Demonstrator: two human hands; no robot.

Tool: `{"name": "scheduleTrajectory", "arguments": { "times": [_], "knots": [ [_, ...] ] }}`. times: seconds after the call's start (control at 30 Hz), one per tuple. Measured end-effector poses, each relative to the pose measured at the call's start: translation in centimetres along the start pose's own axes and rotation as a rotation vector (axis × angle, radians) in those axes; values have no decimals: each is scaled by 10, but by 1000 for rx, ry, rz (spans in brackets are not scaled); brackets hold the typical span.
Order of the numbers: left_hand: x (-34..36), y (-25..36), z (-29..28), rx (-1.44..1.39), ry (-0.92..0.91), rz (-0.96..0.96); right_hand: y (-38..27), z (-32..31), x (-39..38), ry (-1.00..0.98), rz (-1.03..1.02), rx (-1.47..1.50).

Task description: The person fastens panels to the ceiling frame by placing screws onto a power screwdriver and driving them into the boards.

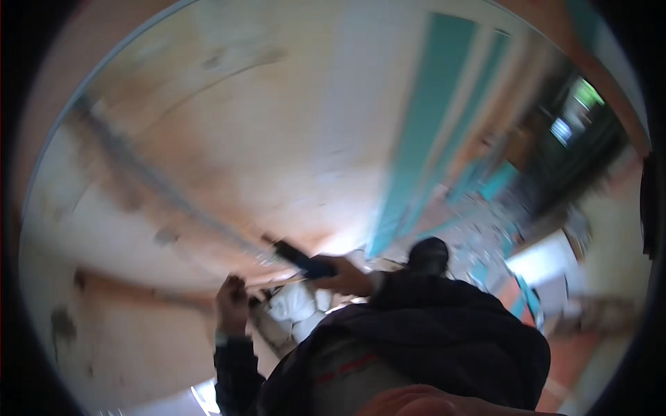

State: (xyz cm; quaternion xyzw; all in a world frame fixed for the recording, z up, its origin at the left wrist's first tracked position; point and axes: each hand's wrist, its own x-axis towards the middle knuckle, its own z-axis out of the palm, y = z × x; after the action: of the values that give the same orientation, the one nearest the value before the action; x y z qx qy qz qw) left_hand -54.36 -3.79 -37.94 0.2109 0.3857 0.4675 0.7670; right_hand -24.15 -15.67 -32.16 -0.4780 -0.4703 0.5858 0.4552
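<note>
My right hand [347,276] is closed around a dark blue and black hand tool [298,258], long and narrow. Its tip points up and left toward the wall; motion blur hides its exact kind. Left of it, my left hand [232,305] is raised close to the wall, fingers curled in. Whether anything sits between those fingers cannot be made out. The stained pale wall [229,145] fills most of the view, with a blurred grey channel [152,177] running down it toward the tool.
White bags or lumps [295,305] lie below my hands. Rubble and teal scraps [479,225] litter the floor at right, near a white panel [544,260]. Teal strips [423,125] run up the wall. A dark opening [572,152] with bright spots stands far right.
</note>
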Motion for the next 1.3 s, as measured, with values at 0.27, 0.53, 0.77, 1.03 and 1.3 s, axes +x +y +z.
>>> {"name": "scheduleTrajectory", "arguments": {
  "times": [0.27, 0.53, 0.77, 1.03, 1.3],
  "knots": [
    [3, -41, 40, 22, 19, -141, 58, -8, -21, 30, 25, -90],
    [-11, -36, 47, 129, 8, -100, 64, -3, -27, -73, 56, -174],
    [-12, -34, 44, 203, 159, -81, 61, -3, -26, -227, 110, -229],
    [-51, -11, 58, 276, 79, 18, 39, -4, -29, -348, 131, -293],
    [-49, 8, 59, 498, -34, 33, 42, -5, -27, -299, 176, -240]
  ]
}}
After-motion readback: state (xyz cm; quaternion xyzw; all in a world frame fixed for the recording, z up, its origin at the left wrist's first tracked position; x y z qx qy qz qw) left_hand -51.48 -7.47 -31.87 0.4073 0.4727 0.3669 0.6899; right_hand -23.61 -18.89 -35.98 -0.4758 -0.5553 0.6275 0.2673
